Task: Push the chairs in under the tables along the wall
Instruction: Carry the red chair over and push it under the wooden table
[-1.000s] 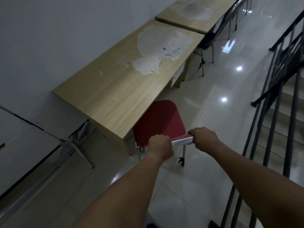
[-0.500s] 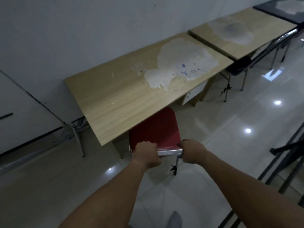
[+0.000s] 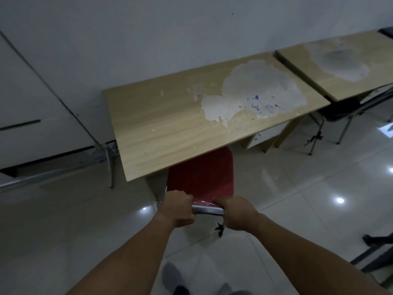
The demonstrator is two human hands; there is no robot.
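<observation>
A pale grey wall (image 3: pixel 148 39) fills the upper frame, with a glossy tiled floor (image 3: pixel 297 199) below. Against it at centre stands a light wooden table (image 3: pixel 170 128) with peeled white patches. The red-seated metal-framed chair (image 3: pixel 202 175) sits partly under its near edge. The left hand (image 3: pixel 176 209) and right hand (image 3: pixel 239 213) grip the chrome backrest bar (image 3: pixel 207 209), fingers wrapped closed.

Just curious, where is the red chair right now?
In the head view, the red chair sits low centre, its seat partly under the near wooden table, both hands gripping its chrome back rail.
</observation>
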